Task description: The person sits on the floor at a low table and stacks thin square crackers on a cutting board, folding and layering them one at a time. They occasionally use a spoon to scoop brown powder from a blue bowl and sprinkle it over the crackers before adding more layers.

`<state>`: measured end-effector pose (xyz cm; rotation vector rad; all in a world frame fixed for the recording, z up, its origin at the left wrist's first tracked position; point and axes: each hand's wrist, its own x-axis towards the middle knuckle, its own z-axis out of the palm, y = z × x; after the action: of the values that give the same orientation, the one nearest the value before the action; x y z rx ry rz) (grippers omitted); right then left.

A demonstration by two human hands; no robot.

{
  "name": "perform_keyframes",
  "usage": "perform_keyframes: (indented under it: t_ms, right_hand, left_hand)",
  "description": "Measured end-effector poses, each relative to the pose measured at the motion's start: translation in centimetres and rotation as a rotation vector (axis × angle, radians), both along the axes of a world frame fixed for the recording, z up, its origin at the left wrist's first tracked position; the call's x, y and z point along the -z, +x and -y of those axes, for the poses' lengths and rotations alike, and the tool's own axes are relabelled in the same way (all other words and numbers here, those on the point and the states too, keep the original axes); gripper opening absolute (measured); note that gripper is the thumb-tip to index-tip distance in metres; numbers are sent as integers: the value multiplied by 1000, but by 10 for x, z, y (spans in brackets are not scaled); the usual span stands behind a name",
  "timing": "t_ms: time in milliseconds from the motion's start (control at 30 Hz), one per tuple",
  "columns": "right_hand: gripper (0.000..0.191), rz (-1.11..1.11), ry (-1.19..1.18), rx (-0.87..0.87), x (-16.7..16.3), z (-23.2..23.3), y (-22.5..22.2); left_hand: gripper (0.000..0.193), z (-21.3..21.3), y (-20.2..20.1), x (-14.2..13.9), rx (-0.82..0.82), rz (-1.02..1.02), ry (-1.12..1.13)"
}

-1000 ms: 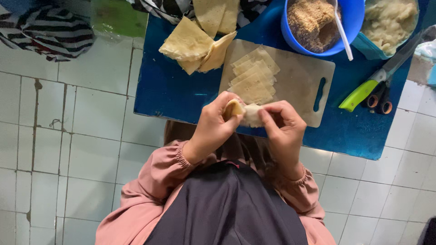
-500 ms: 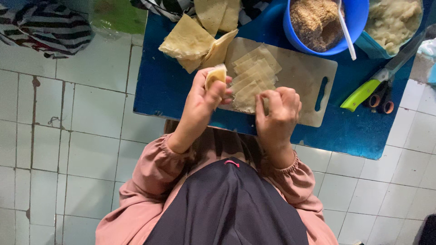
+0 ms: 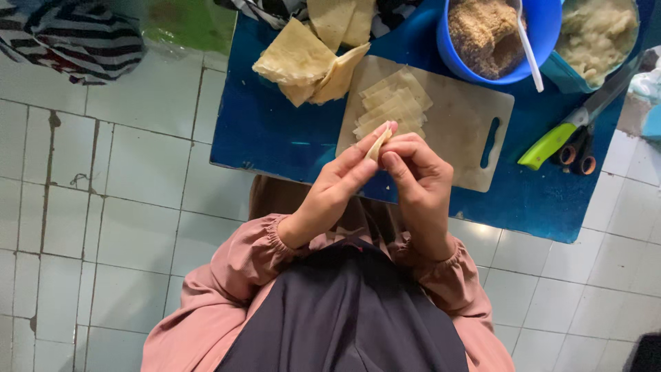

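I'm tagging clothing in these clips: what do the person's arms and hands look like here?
Both hands, left hand and right hand, are bare, without gloves. Long dusty-pink sleeves end in gathered, elasticated cuffs at the wrists.

Head view: worn on the person's head, facing steeply down
Nearness: close above both hands
Frame: flat blue table, white tiled floor

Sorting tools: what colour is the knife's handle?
Bright green knife handle, seen in the head view.

Blue bowl, green-handled knife, scissors
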<state>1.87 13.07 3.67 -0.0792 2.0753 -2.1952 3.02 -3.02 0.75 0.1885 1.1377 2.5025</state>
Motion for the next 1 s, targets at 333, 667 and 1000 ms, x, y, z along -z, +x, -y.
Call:
perform_keyframes:
  t_ms: [333,667,1000]
  right_hand:
    - [11,-17,28,18,9,3,12]
    - [9,333,-767,187,22,-47,-5]
    - [12,-294,244,650,31,-80,8]
  left_hand:
    - [51,-9,-2,-7,-57,140,167]
    - [40,-1,-10,9,-206,297,126]
    - [41,-11,-9,21,-146,382,177]
